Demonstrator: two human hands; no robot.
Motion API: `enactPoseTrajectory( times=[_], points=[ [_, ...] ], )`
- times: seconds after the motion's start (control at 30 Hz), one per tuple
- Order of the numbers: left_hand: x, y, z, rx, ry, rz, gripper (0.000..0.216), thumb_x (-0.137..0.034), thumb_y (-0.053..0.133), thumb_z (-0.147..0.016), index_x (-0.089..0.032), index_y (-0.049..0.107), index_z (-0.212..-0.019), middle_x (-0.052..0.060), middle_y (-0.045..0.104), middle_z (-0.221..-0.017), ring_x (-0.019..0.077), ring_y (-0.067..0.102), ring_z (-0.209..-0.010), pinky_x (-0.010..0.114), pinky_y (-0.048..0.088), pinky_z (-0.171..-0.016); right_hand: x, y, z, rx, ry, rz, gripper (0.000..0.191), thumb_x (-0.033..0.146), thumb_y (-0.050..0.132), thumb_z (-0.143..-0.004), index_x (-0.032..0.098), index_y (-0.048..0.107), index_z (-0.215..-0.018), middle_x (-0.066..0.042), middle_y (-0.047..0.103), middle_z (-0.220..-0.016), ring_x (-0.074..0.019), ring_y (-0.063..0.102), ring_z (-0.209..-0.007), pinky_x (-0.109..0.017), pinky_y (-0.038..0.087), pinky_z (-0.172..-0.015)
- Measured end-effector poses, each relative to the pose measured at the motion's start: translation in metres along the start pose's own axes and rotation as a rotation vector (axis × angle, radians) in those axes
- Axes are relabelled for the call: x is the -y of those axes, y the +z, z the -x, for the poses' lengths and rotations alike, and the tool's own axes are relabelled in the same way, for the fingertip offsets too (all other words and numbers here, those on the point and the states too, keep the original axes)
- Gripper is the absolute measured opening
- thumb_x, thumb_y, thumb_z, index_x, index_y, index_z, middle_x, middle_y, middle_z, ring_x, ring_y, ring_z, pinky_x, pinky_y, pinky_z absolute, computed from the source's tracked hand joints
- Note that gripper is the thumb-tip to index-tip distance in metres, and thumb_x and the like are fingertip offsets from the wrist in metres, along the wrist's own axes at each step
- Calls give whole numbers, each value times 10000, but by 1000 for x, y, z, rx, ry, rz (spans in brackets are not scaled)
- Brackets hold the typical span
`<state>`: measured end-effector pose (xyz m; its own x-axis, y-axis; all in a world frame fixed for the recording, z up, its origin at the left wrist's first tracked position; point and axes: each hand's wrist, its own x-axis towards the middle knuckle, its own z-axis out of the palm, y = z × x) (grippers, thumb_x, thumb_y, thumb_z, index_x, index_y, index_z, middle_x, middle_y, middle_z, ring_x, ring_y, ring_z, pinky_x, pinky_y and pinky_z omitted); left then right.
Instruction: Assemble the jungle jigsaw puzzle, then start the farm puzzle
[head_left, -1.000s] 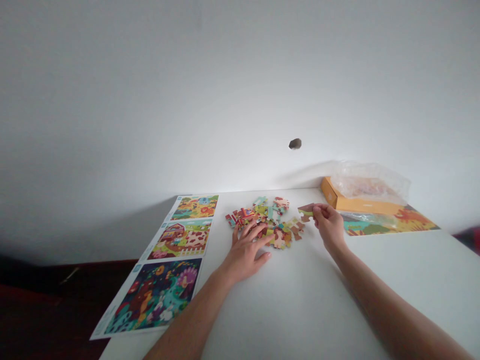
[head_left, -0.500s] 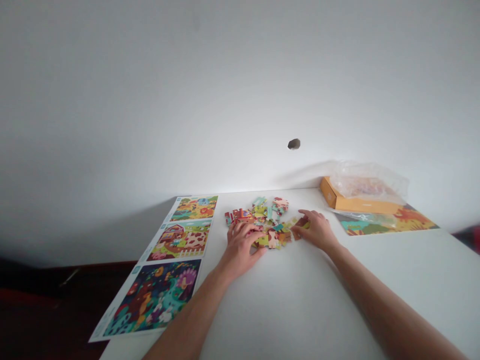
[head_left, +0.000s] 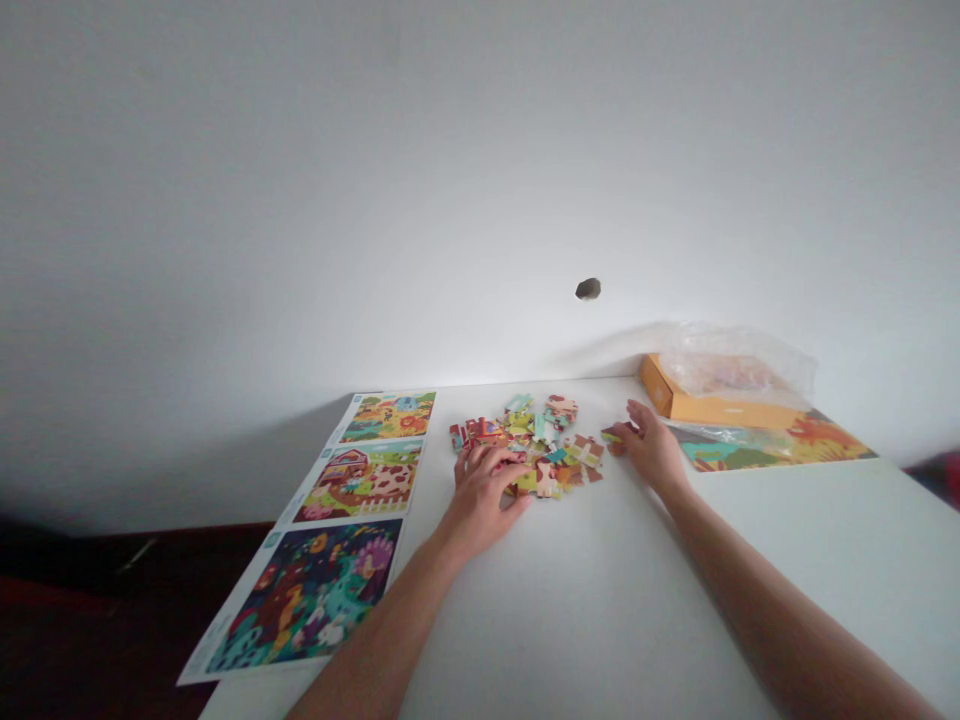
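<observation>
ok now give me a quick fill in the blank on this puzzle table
1. The left hand rests on the near edge of the pile of puzzle ___.
2. The picture sheet on the table shows ___ scenes.
3. The clear plastic bag lies on the ___ box.
4. The right hand is on the pile's ___ side.
Missing words: pieces; three; orange; right.

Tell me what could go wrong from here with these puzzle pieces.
1. The left hand rests on the loose puzzle pieces; a sweep might push some across the picture sheet and off the left edge of the table.
2. That sheet lies right along this edge, so a forearm brush might drag it down.
3. The right hand is close to the plastic bag on the orange box; a snag might pull the bag off.
</observation>
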<state>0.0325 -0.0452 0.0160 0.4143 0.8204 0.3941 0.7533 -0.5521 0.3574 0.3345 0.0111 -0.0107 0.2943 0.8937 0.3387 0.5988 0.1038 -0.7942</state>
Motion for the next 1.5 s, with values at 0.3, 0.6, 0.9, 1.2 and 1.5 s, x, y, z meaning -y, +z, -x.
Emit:
enactPoseTrajectory(
  times=[0.3,0.6,0.9,1.2,1.5],
  points=[
    [0,0,0,-14,3,-15,319,-273,657,-812,-335,672,-1125,13,616,-1149,253,459,-1169,491,272,-1108,28,2,18,374,-369,443,532,433,655,-799,257,555,-1292,-95,687,-1109,-330,518,-1153,-674,162,-1055],
    [2,2,0,-19,9,-33,314,-265,634,-833,-327,665,-1139,19,616,-1147,253,463,-1163,486,291,-1096,36,-7,14,309,-260,-44,341,354,566,-869,174,617,-1154,-41,613,-826,-170,593,-738,-316,506,-731],
    [3,3,0,-5,2,-45,325,-278,656,-824,-307,663,-1147,25,611,-1149,255,456,-1158,492,301,-1087,76,-28,42,936,-585,-89,178,117,575,-796,173,719,-884,-60,658,-813,-153,587,-725,-257,463,-657],
    [2,2,-1,-23,15,-34,339,-263,666,-819,-312,663,-1155,28,618,-1135,255,468,-1135,489,318,-1070,78,-25,50,1035,-649,87,181,56,601,-703,170,683,-817,-18,621,-781,-123,529,-687,-222,396,-619],
    [2,1,-1,-24,16,-31,345,-260,661,-821,-310,659,-1163,30,617,-1141,252,470,-1145,477,320,-1067,78,-18,56,1055,-697,131,173,115,678,-672,194,681,-825,-36,596,-882,-174,555,-842,-270,418,-730]
  ],
)
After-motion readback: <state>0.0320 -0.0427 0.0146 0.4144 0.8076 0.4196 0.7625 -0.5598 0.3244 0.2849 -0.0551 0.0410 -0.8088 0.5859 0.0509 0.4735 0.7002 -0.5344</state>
